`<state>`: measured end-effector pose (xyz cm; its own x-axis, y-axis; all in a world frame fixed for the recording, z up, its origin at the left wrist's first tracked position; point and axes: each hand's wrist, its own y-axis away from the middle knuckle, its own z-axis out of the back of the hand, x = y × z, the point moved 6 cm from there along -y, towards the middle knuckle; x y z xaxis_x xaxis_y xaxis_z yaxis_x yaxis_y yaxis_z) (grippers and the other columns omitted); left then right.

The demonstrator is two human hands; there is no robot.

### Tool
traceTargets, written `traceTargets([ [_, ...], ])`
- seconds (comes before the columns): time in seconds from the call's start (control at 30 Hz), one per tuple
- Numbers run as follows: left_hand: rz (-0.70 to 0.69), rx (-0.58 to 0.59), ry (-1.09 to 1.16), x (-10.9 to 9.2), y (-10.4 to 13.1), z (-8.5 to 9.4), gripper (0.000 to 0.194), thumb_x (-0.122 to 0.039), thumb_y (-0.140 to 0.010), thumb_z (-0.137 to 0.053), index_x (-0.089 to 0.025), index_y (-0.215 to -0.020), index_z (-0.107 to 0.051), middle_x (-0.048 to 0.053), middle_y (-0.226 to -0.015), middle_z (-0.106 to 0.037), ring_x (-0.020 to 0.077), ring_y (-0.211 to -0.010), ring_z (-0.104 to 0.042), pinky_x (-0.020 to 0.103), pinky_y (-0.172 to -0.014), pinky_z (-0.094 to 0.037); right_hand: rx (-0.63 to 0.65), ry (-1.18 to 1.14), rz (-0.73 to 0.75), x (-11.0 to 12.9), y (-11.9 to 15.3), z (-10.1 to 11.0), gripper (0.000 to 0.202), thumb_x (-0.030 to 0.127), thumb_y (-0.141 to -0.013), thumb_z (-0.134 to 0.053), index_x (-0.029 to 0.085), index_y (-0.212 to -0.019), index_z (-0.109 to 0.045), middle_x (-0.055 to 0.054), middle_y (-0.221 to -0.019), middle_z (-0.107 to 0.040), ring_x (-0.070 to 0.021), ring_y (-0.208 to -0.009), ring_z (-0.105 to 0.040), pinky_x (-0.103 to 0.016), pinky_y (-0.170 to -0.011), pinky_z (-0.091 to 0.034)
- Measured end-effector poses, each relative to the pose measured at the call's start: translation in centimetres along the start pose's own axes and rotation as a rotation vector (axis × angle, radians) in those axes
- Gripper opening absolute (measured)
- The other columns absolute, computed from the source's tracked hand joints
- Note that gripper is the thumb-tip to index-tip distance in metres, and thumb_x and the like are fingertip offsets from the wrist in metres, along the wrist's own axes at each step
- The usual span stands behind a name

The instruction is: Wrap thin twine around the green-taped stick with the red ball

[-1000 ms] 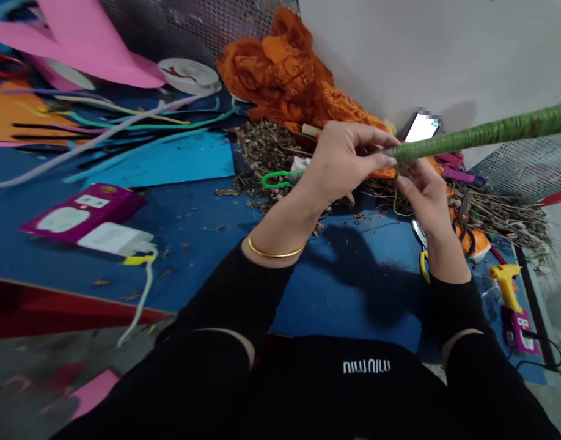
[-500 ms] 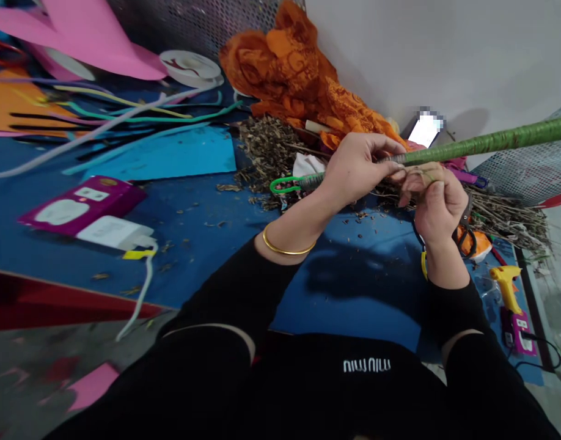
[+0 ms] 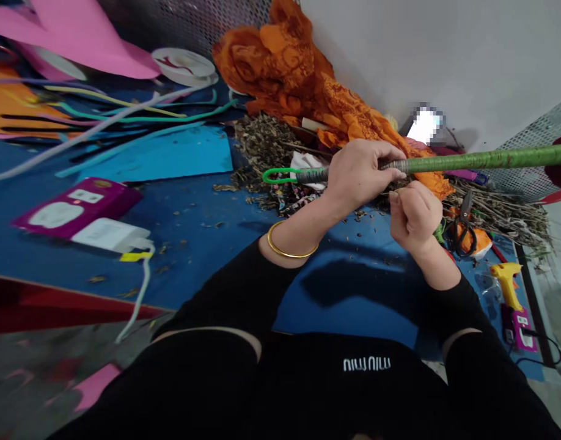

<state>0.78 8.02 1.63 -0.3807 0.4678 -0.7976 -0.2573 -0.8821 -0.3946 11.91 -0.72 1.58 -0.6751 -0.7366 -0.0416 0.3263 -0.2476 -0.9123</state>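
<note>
1. While I watch from far off, the left grip point(image 3: 356, 178) is wrapped around a long, thin stick point(image 3: 482, 161), on its gray part.
2. The right grip point(image 3: 417, 215) is curled up with its fingers pressed together. I can't tell if a bit of thread is in it.
3. From the right grip, the stick is just away at 12 o'clock, over the blue counter point(image 3: 216, 250). It runs almost from 9 to 3 o'clock. The left grip is nearer, since it touches it.
4. The stick is round, with tight rings of green wrap. At its 9 o'clock end is a smooth, bright green loop point(image 3: 280, 171).
5. Past the left grip, toward 10 o'clock, are crumbly brown dry plants point(image 3: 262, 143) and a soft, crumpled orange cloth point(image 3: 292, 70).
6. Near the right grip, at 3 o'clock, are dark scissors point(image 3: 465, 211) with round handles. A yellow glue gun point(image 3: 508, 284) sits toward 4 o'clock.
</note>
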Motion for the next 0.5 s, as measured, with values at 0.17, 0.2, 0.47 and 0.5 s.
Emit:
traceTargets([
  [0.17,-0.010,-0.011,-0.073,0.3,0.0,-0.1,0.024,-0.026,-0.082,-0.073,-0.026,-0.103,-0.086,0.000,-0.094,-0.084,0.0222,-0.091,-0.076,0.034,-0.086,-0.057,0.023,-0.039,-0.034,-0.7,-0.5,0.5,0.027,0.026,-0.108,-0.047,0.023,-0.084,-0.059,-0.001,-0.069,-0.057,-0.0147,-0.066,-0.058,-0.030,-0.061,-0.049],
  [0.2,-0.020,-0.023,-0.095,0.4,0.0,0.0,0.024,-0.027,-0.083,-0.073,-0.027,-0.103,-0.086,0.000,-0.092,-0.083,0.0228,-0.091,-0.075,0.034,-0.086,-0.057,0.020,-0.075,-0.062,-1.2,-0.7,0.9,0.028,0.029,-0.109,-0.046,0.024,-0.087,-0.062,-0.002,-0.074,-0.063,-0.0160,-0.072,-0.064,-0.031,-0.067,-0.054],
  [0.47,-0.088,-0.031,-0.217,0.8,0.1,-1.0,0.017,-0.031,-0.082,-0.078,-0.034,-0.098,-0.085,-0.002,-0.094,-0.084,0.0257,-0.094,-0.074,0.038,-0.087,-0.055,0.059,0.009,-0.375,-5.5,-0.9,3.0,0.036,0.045,-0.111,-0.042,0.028,-0.098,-0.072,-0.008,-0.099,-0.075,-0.0266,-0.103,-0.074,-0.050,-0.096,-0.063],
  [0.5,-0.091,-0.022,-0.218,0.7,0.1,-1.1,0.017,-0.031,-0.082,-0.079,-0.034,-0.098,-0.085,-0.002,-0.093,-0.084,0.0256,-0.094,-0.074,0.038,-0.086,-0.055,0.062,-0.015,-0.403,-5.8,-0.7,2.9,0.038,0.046,-0.111,-0.041,0.029,-0.100,-0.072,-0.009,-0.101,-0.075,-0.0268,-0.104,-0.074,-0.050,-0.094,-0.063],
])
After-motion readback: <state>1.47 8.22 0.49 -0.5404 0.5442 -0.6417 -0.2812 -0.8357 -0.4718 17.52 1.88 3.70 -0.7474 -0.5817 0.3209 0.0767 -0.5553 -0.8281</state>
